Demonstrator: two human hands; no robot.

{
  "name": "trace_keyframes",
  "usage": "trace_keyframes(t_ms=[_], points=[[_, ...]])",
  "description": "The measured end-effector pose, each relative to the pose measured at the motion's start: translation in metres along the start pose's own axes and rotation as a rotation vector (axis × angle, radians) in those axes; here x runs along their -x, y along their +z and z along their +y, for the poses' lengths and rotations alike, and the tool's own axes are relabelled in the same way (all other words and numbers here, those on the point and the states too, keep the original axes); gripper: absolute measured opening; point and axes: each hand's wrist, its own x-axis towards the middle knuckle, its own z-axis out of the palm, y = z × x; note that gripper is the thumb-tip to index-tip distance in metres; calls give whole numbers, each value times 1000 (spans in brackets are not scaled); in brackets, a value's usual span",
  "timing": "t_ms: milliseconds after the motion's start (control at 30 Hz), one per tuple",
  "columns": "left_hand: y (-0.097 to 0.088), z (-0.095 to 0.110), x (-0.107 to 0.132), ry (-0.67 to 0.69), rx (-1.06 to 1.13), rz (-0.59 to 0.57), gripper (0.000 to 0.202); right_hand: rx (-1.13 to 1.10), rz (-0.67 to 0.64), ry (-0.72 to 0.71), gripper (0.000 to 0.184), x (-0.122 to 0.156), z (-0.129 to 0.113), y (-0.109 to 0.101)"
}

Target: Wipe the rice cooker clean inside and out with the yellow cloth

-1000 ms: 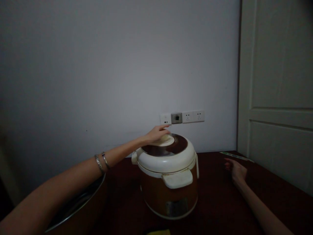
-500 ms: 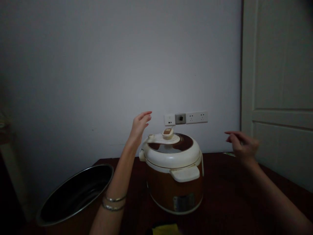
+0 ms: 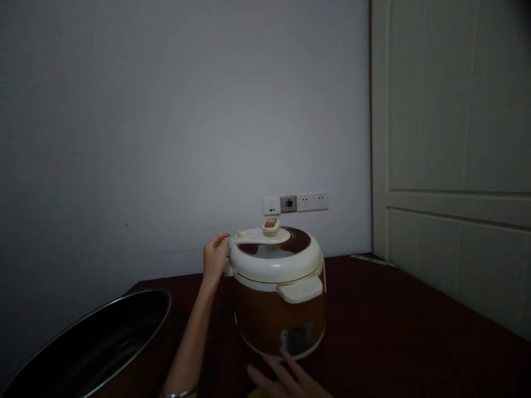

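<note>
An electric pressure cooker [image 3: 265, 304] with a brown body and cream lid stands on the dark red table. On its lid [image 3: 274, 267] are a brown panel and a raised valve knob [image 3: 271, 226]. My left hand [image 3: 214, 257] is at the cooker's left side, fingers stretched toward the lid's edge by the side handle; whether they touch it I cannot tell. My right hand [image 3: 288, 381] is low in front of the cooker, fingers spread and slightly blurred. Beneath it shows a bit of something yellow [image 3: 256, 393], mostly hidden.
A large dark-lined pot [image 3: 160, 326] with a metal rim stands at the lower left. Wall sockets [image 3: 312, 202] sit behind the cooker. A flat thin strip [image 3: 372, 260] lies at the table's back right. A pale panelled door [image 3: 452, 166] is on the right.
My left hand has come down to the cooker's left side. My right hand has swung from the right to the front of the cooker. The view has turned slightly right.
</note>
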Motion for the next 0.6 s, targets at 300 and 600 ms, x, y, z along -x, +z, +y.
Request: trace_keyframes(t_ms=[300,600], points=[[14,-17,-4,-3,-32,-45,32,31,-170,163,35,12,-9,87],[19,-27,-3,31,-111,-42,34,-122,245,293,31,-1,4,-83]])
